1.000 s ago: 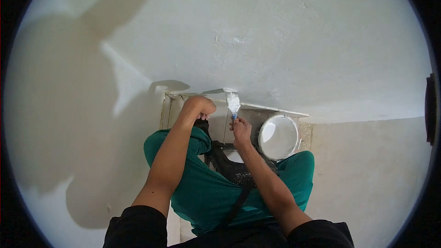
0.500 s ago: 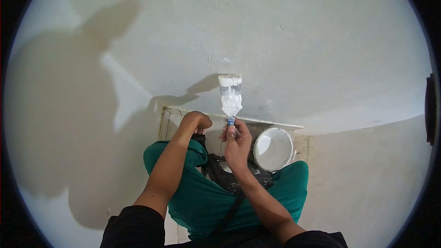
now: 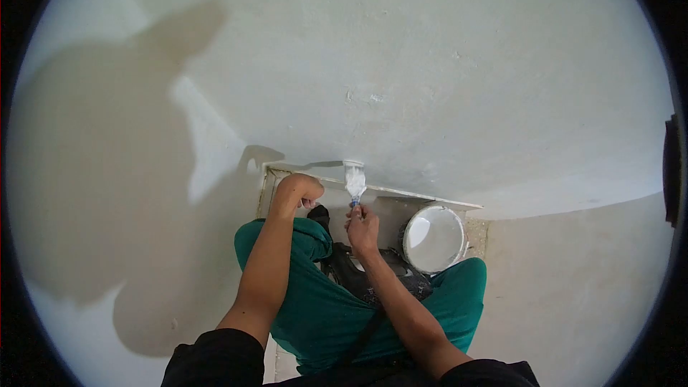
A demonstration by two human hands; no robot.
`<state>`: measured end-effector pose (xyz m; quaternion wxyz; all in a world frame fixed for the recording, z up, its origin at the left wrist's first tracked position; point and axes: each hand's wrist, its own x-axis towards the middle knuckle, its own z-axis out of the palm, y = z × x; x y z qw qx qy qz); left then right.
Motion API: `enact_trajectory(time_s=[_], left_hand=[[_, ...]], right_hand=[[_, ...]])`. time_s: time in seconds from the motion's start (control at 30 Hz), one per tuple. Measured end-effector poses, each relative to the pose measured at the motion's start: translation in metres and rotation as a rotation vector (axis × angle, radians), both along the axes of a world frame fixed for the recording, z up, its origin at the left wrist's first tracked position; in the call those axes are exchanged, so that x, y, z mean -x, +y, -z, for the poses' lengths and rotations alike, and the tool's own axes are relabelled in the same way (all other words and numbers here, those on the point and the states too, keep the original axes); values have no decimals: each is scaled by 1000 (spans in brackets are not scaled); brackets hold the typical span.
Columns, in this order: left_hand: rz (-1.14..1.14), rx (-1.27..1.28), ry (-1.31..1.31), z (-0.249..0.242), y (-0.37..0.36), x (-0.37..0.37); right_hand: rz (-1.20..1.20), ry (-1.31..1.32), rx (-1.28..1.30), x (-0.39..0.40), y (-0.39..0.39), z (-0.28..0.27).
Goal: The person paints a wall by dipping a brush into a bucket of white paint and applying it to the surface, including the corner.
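My right hand [image 3: 363, 231] grips the blue handle of a flat paintbrush [image 3: 355, 180], its bristles and ferrule coated in white paint. The brush tip meets the wall [image 3: 430, 122] low down, just above the narrow ledge at its base. My left hand [image 3: 301, 190] is bent at the wrist beyond my left knee, with its fingers curled in and partly hidden; no object shows in it. To the right of my right hand stands a round white bucket [image 3: 462, 233] with white paint inside.
A thin ledge [image 3: 430, 199] runs along the foot of the wall, above floor tiles. My green-trousered knees [image 3: 455, 308] are bent close to the bucket. A second wall [image 3: 566, 265] borders the right side. My shadow falls across the left wall [image 3: 93, 172].
My right hand has drawn the paintbrush down toward the wall's base, nearer the ledge. My left hand stays bent over the knee. The view has shifted slightly.
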<state>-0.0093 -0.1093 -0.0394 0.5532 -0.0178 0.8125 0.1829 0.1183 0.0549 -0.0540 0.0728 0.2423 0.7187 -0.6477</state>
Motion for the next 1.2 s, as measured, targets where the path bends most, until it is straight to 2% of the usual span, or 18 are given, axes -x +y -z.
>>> enact_trajectory(time_s=[0.1,0.2,0.27,0.4,0.5,0.6,0.7,0.8,1.0,1.13,1.2], left_hand=[[-1,-3,-14,-4,1,-3],[16,9,-50,-6,1,-6],[44,7,-86,5,-2,-9],[8,-159,-32,-22,3,-19],[29,-154,-74,-11,4,-15],[48,-167,-38,8,1,-16],[-21,-96,-43,-2,-1,-19],[47,35,-26,-13,4,-15],[30,-25,-41,-14,-4,-8],[-9,-90,-26,-10,-7,-8],[-22,-103,-19,-9,-8,-10]], right_hand=[[56,114,142,4,-2,-49],[-53,198,82,-2,-2,-119],[-26,251,150,-10,-8,-163],[-59,403,276,-22,-6,-204],[-46,471,290,-29,-9,-219],[-34,535,285,-24,-14,-192],[-7,492,329,-12,-15,-144],[-5,398,268,-8,-17,-102],[89,137,384,-9,-19,-35],[159,-59,487,-7,-12,-17],[115,59,469,-1,-7,-31]])
